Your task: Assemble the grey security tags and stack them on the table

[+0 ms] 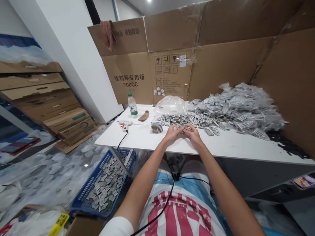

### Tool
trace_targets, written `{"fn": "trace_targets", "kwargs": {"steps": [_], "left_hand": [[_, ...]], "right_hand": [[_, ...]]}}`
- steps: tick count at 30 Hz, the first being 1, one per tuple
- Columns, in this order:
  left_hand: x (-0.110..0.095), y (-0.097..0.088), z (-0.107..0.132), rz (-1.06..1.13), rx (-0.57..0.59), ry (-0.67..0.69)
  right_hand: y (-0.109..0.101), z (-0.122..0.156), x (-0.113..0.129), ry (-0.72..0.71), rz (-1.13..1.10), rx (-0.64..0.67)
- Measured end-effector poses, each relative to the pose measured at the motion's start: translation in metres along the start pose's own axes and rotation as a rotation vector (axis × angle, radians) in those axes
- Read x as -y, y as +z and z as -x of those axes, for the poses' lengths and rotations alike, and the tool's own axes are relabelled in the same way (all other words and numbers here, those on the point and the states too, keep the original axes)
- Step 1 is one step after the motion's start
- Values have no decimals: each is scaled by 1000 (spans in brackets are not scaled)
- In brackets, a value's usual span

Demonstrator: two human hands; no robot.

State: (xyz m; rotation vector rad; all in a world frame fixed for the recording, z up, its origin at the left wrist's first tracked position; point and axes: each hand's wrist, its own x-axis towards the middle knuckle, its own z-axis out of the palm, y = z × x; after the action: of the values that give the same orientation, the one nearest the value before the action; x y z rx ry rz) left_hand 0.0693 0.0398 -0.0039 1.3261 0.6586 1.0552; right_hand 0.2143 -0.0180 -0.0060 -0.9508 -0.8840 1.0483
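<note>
- A piece [181, 125] is pinched near the table's [219, 146] front edge by the bent fingers of the left hand [173, 132] and right hand [192, 134].
- At nine o'clock from them, a stack [157, 127] is set; farther out, a glue gun [126, 125] is laid.
- At ten, a bottle [132, 105] is stood.
- Around twelve, loose pieces [197, 118] are spread; between two and three, bags [246, 109] are heaped.
- At eight, a basket [79, 204] is seen, lower down.

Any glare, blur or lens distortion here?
Head view: the white pillar leans, likely wide-angle distortion; highlights glint on the clear plastic bag, and a ceiling light burns out at the top edge; the small grey piece between left hand and right hand lacks fine detail.
</note>
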Motion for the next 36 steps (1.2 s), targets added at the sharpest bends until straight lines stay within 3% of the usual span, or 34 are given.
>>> {"fn": "trace_targets", "kwargs": {"steps": [6, 13, 19, 23, 29, 32, 36], "left_hand": [[-2, 0, 0, -19, 15, -87], [-3, 3, 1, 18, 1, -40], [-1, 3, 2, 32, -97, -102], [1, 1, 3, 7, -194, -51], [-1, 1, 3, -11, -148, -12], [-2, 1, 3, 15, -140, -28], [0, -1, 3, 58, -86, -82]], "right_hand": [[0, 0, 1, -19, -21, -16], [-1, 1, -4, -31, 44, -6], [-4, -6, -14, -103, 153, -90], [-8, -6, -19, -198, 363, -224], [-4, 2, -18, -295, 693, -128], [-2, 1, -18, -313, 818, -149], [-17, -4, -12, -346, 1065, -408]]}}
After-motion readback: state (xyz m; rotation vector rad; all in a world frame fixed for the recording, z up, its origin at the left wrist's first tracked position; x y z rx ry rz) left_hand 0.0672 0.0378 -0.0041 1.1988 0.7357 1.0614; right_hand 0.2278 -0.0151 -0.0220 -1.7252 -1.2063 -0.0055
